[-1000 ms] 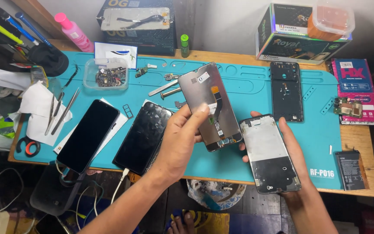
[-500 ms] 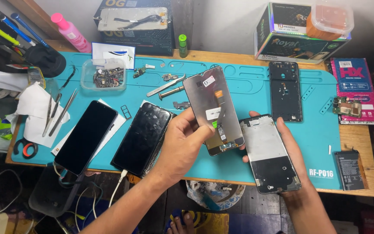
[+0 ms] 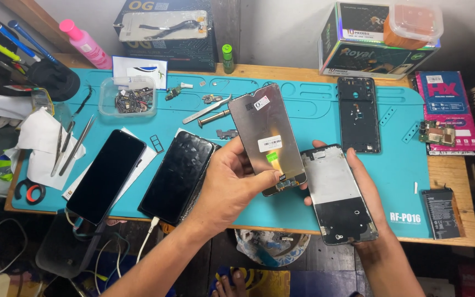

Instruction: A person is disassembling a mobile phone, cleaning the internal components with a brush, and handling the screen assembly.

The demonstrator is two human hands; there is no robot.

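Note:
My left hand (image 3: 232, 184) grips a phone display panel (image 3: 265, 132) by its lower edge, back side up, with a white sticker and a small flex cable near the bottom. My right hand (image 3: 366, 190) holds a silver phone frame (image 3: 336, 192) from underneath, just to the right of the panel; the two parts nearly touch at the panel's lower corner. Both are held above the teal work mat (image 3: 303, 104).
Two dark phones (image 3: 105, 176) (image 3: 180, 176) lie on the mat at left, a black back housing (image 3: 358, 113) at right. Also around: a parts tub (image 3: 127, 99), tweezers (image 3: 67, 146), a battery (image 3: 440, 213), boxes along the back, a pink bottle (image 3: 86, 43).
The left hand has tilted the display panel and shifted it slightly right, toward the frame. The right hand and frame have hardly moved.

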